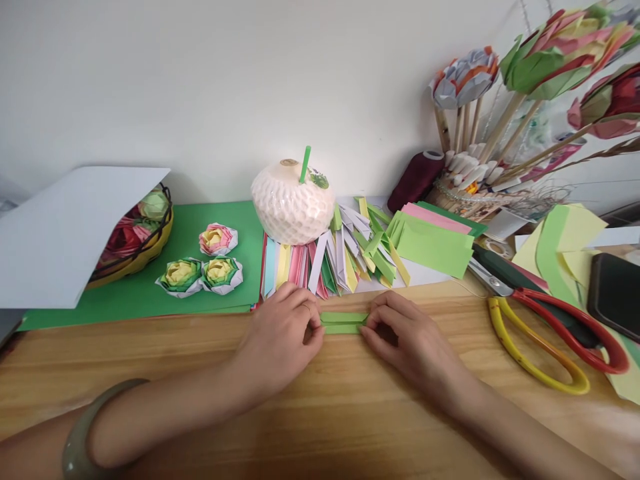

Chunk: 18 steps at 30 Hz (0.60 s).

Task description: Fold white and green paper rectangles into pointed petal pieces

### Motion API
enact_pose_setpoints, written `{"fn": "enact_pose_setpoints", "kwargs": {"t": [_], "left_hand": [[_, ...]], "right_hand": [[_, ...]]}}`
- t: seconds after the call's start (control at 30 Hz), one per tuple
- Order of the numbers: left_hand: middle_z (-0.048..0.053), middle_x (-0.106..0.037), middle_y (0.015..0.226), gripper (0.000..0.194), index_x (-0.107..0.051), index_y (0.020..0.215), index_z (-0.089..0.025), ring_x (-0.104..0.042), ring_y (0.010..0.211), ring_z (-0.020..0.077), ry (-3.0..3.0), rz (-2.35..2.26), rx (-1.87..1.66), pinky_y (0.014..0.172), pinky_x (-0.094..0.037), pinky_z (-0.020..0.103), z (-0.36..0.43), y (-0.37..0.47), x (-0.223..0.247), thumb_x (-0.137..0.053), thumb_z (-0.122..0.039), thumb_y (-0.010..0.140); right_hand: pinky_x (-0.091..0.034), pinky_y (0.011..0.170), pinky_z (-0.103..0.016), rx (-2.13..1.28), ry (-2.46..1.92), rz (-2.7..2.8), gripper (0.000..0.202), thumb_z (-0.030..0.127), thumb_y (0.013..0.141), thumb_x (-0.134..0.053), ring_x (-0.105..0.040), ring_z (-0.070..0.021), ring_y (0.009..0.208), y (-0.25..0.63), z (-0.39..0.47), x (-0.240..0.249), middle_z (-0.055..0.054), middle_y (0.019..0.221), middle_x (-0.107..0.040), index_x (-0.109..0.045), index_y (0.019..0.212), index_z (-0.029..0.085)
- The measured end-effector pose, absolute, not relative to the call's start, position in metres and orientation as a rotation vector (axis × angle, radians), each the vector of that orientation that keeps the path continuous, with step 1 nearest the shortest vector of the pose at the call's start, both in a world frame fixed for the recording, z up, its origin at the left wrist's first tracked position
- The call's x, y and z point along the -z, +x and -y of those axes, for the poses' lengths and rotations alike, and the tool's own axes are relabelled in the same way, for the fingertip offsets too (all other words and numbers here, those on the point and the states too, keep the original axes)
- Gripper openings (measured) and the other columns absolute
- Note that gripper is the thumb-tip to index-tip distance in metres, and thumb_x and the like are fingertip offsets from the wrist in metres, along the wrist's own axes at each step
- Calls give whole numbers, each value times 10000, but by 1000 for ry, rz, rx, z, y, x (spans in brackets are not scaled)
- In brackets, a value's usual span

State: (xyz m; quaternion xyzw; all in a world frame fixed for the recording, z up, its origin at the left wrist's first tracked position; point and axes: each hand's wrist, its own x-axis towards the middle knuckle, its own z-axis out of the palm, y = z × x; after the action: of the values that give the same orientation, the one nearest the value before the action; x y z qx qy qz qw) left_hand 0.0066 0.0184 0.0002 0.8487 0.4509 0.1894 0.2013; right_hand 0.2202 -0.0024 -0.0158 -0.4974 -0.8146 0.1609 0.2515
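A narrow strip of green folded paper [343, 323] lies low over the wooden table, a crease running along its length. My left hand [290, 327] pinches its left end between thumb and fingers, and my right hand [407, 337] pinches the right end the same way. Just beyond my hands, a pile of folded paper strips [345, 257] in green, white, yellow and pink is heaped on white paper. Flat green paper rectangles [433, 243] are stacked to the right of that pile.
Red- and yellow-handled scissors [555, 333] rest at right beside a dark phone [615, 290]. A white textured pot [293, 203] stands at the wall. Small paper flowers [220, 273] sit on green sheets, left. A dark thread spool [415, 180] and stemmed paper flowers [465, 77] are behind.
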Motion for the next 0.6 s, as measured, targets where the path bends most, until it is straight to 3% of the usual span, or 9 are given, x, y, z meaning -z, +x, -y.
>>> {"fn": "enact_pose_setpoints", "kwargs": {"t": [0.43, 0.5, 0.6], "left_hand": [[40, -601, 777, 122, -568, 743, -148, -523, 821, 219, 2630, -1161, -606, 719, -485, 385, -20, 1, 7, -516, -105, 845], [58, -617, 851, 121, -608, 863, -147, -530, 838, 227, 2717, -1099, -631, 714, -504, 391, -20, 0, 7, -498, -98, 857], [94, -611, 1128, 284, -599, 1107, -175, -533, 1011, 265, 2912, -945, -668, 786, -523, 433, -23, -2, 9, -419, -90, 904]], "right_hand": [[-473, 640, -325, -264, -1339, 2297, 143, 130, 872, -485, -541, -193, 718, 220, 2, 16, -53, 801, -559, -490, 740, 183], [-479, 637, -328, -279, -1335, 2292, 145, 133, 877, -477, -543, -191, 716, 220, 1, 17, -57, 807, -559, -489, 741, 183], [-486, 638, -317, -295, -1325, 2295, 150, 122, 868, -482, -549, -186, 715, 220, 0, 16, -57, 798, -558, -488, 732, 186]]}}
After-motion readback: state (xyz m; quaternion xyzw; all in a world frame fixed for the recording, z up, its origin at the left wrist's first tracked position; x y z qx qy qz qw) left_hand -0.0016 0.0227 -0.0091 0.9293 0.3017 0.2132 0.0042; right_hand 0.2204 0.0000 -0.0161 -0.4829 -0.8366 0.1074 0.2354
